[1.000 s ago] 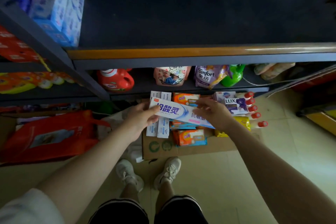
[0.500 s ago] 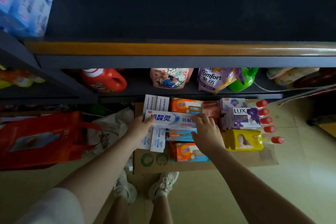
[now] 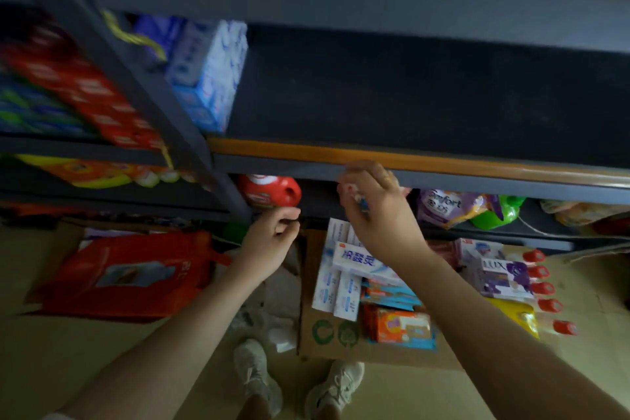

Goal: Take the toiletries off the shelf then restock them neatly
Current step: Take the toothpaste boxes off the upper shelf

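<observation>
Change: both hands are lifted off the toothpaste box (image 3: 361, 261), which is now left lying on the toiletries in the carton (image 3: 327, 334) on the floor.
Right hand (image 3: 378, 211): raised to the shelf (image 3: 443, 164) edge, fingers curled; a small item seems pinched, too blurred to be told.
Left hand (image 3: 269, 239): fingers loosely curled, nothing held.
Shelf: bare except blue packs (image 3: 208, 75) at left.

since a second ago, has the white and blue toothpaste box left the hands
Yes. The white and blue toothpaste box now lies on the pile on the flat brown cardboard sheet, below both hands; the right hand has risen toward the orange shelf edge.
</observation>
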